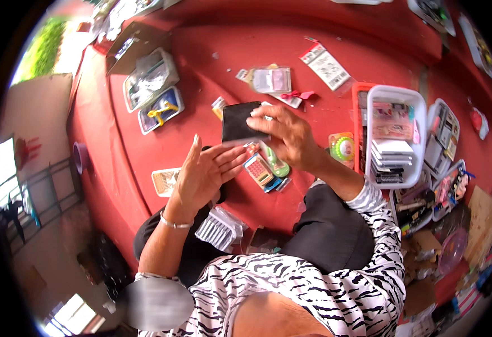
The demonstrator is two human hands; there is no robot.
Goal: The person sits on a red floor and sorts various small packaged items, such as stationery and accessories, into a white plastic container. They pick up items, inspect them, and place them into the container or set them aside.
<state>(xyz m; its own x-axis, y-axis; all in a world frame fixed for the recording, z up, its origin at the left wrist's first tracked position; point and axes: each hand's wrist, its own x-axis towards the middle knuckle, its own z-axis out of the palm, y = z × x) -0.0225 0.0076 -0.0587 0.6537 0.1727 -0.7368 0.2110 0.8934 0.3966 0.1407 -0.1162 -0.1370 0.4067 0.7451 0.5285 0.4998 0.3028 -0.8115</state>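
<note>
My right hand (288, 135) grips a flat black rectangular case (239, 122) by its right side, above the red cloth; its exact kind is unclear. Just below it, my left hand (206, 171) is open, palm up and fingers stretched toward the case's lower edge. I cannot tell whether they touch it. Under the hands lie a small calculator (258, 171) with red keys and a pale green plastic item (278, 166). A cream-coloured basket (165, 182) rests left of my left hand, partly hidden by it.
At right, a white plastic bin (419, 177) holds pink packets and stacked flat boxes, beside a grey tray (442, 137). Far left stand a clear container (150, 84) and a tray with yellow scissors (160, 114). A white printed card (325, 66) lies farther off; a packet of pens (216, 231) is near my lap.
</note>
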